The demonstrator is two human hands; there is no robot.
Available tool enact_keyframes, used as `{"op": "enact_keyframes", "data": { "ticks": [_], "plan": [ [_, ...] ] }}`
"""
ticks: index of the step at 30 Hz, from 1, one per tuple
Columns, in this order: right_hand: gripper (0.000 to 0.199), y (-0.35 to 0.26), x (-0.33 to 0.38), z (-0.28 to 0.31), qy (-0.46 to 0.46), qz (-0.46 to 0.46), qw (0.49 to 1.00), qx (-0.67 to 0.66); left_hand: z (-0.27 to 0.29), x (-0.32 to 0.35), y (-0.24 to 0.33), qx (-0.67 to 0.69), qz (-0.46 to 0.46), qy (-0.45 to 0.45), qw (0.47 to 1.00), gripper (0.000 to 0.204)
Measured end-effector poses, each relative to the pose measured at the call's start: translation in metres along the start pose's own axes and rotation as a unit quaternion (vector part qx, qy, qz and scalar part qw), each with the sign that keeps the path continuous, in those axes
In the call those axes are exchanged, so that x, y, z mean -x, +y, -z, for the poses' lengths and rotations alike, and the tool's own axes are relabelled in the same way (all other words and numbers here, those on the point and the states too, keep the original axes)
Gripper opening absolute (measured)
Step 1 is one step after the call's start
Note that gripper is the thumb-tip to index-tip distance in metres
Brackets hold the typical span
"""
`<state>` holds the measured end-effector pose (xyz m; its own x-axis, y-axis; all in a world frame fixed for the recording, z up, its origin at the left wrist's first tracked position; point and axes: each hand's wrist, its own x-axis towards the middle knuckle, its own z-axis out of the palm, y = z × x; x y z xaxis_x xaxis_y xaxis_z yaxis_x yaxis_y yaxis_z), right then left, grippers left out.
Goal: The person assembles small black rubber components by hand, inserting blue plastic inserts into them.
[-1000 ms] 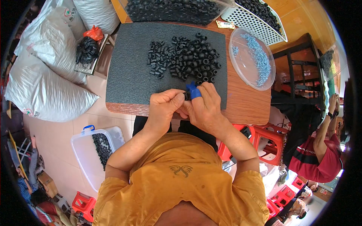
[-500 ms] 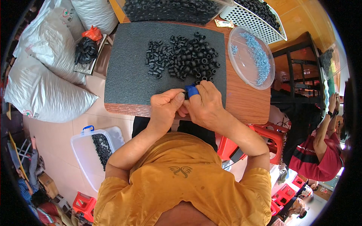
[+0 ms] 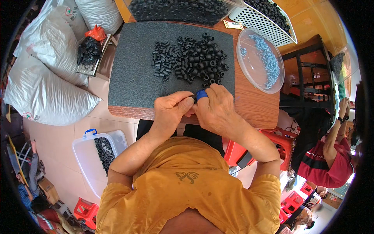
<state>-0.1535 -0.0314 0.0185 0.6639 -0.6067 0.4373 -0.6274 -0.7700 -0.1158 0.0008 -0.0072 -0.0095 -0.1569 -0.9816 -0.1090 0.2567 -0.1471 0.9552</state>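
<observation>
My left hand (image 3: 170, 106) and my right hand (image 3: 216, 105) meet at the near edge of a dark grey mat (image 3: 132, 70). Between their fingertips is a small black part (image 3: 195, 99), mostly covered by the fingers. Thumb and fingers of the left hand pinch it, while the right hand's curled fingers close on it from the other side. A blue band (image 3: 201, 94) shows at a right finger. Just beyond the hands lies a pile of round black hollow parts (image 3: 202, 58), with smaller black cylindrical parts (image 3: 161, 58) to its left.
On the wooden table (image 3: 255, 109), a clear round tray (image 3: 249, 72) holds tiny bluish pieces. A white perforated basket (image 3: 265, 25) and a clear bin (image 3: 175, 13) of black parts stand behind. Left on the floor are white sacks (image 3: 50, 93) and a clear box (image 3: 83, 150); a red stool (image 3: 280, 146) stands right.
The right hand has turned slightly, and the blue band now looks narrower. Less of the black part shows between the fingers. The piles stay as they were.
</observation>
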Motion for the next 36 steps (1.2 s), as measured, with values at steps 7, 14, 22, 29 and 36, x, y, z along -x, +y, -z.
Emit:
{"op": "enact_keyframes", "data": {
  "ticks": [7, 14, 22, 29, 36],
  "plan": [
    [0.018, 0.001, -0.005, 0.005, -0.021, 0.012, 1.000, -0.009, 0.007, -0.011, 0.015, -0.061, 0.008, -0.051, 0.997, 0.013],
    [0.024, 0.000, -0.010, 0.003, 0.049, -0.023, 0.996, -0.072, 0.005, -0.015, 0.010, 0.121, 0.096, 0.011, 0.988, 0.007],
    [0.031, 0.005, -0.007, -0.007, 0.092, 0.020, 0.993, -0.069, 0.005, -0.014, 0.011, 0.188, 0.110, -0.004, 0.976, 0.010],
    [0.030, 0.009, -0.003, -0.010, 0.102, 0.034, 0.993, -0.046, 0.008, -0.012, 0.006, 0.174, 0.132, -0.038, 0.975, 0.019],
    [0.027, 0.011, -0.004, -0.011, 0.104, 0.052, 0.992, -0.047, 0.013, -0.009, 0.002, 0.119, 0.136, -0.104, 0.978, 0.028]
  ]
}}
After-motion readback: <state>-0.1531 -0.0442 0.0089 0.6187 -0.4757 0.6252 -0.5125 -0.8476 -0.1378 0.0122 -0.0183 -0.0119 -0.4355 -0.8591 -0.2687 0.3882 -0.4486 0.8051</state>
